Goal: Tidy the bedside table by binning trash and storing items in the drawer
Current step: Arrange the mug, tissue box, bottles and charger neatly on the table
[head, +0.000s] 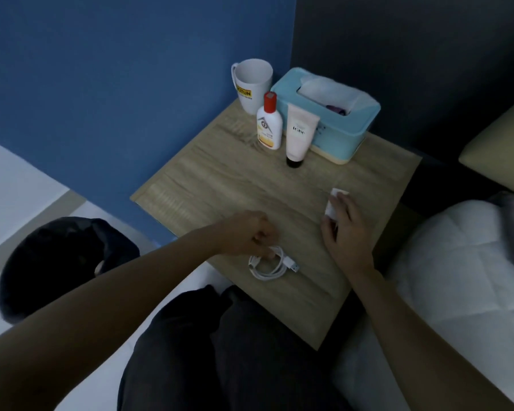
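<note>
The tissue box [327,114] stands at the far corner of the wooden desk [220,179]; just in front of it a cream tube [298,133] stands cap down, beside a white bottle [269,123] with a red cap, and a white mug [251,84] sits left of the box. Nearer than the box, the right hand [343,229] lies over a small white scrap [334,203], fingers [341,198] curled on it. Left of that, the left hand [250,234] has its fingers pinched on a coiled white cable [272,264] resting on the desk's near edge. A dark bin [63,262] sits on the floor, left of the desk.
</note>
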